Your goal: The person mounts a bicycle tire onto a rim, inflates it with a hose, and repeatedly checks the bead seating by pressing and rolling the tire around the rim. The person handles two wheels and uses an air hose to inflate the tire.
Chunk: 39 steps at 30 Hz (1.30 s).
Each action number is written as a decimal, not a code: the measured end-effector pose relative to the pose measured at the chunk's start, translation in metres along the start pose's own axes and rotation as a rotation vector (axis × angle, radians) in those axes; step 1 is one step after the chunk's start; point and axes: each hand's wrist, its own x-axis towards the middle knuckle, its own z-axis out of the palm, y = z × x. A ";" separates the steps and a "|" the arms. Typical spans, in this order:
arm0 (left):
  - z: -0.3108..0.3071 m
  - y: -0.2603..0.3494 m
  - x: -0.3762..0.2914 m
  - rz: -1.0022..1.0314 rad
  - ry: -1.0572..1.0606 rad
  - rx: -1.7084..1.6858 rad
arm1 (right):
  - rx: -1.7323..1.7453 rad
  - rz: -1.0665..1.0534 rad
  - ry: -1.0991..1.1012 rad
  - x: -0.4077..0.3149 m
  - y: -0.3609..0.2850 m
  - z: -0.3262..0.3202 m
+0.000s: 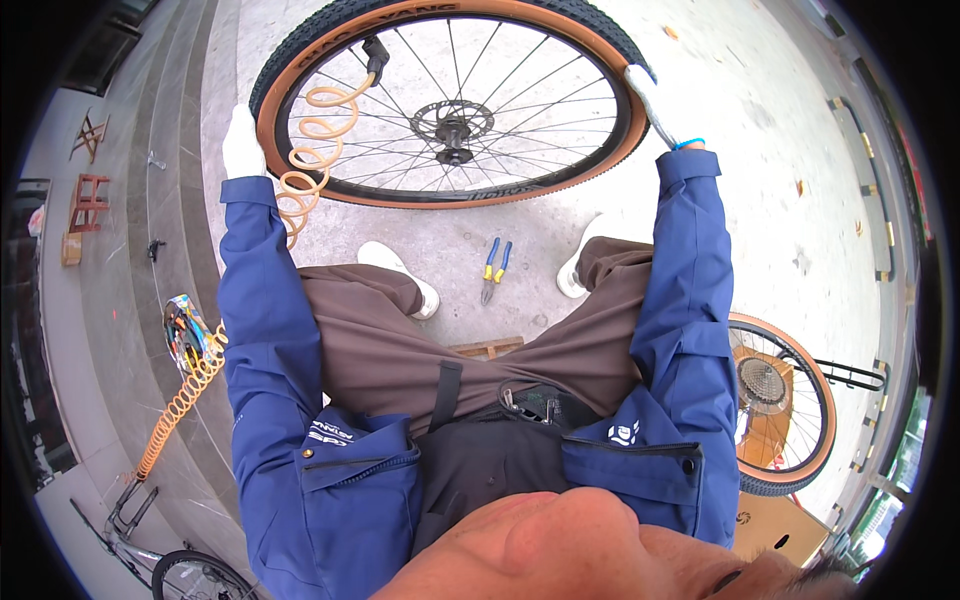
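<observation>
A bicycle wheel [454, 196] with a knobbly black tyre and tan sidewalls is held tilted in front of me, its spokes and brake disc [454, 120] showing. My left hand [244, 144], in a white glove, grips the tyre at the left side. Opposite it, my right hand [654, 105], also gloved, holds the tyre's right side. Some fingers of both hands are hidden. A black air chuck [375, 58] sits by the rim at the upper left, apparently on the valve. From it a coiled tan air hose [327, 127] runs down past my left forearm.
Combination pliers [496, 271] with blue and yellow handles lie on the concrete between my shoes. Another wheel with a cassette [760, 381] is at the right, near a cardboard box [780, 525]. Stone steps [180, 225] rise at left, with a bicycle frame [131, 536] at lower left.
</observation>
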 end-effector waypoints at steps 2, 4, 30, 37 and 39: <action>-0.002 -0.003 0.003 0.009 0.004 0.035 | 0.020 -0.001 -0.012 0.001 -0.001 -0.002; -0.005 -0.008 0.007 0.018 0.016 0.047 | 0.076 -0.016 -0.031 0.001 -0.005 -0.005; -0.016 0.004 -0.032 -0.315 0.080 0.019 | 0.502 0.681 -0.318 0.000 0.043 -0.012; -0.036 -0.049 -0.007 -0.491 -0.025 -0.247 | 0.686 0.729 -0.510 -0.023 0.026 -0.002; -0.046 -0.055 -0.010 -0.512 -0.019 -0.221 | 0.633 0.788 -0.530 -0.023 0.017 -0.013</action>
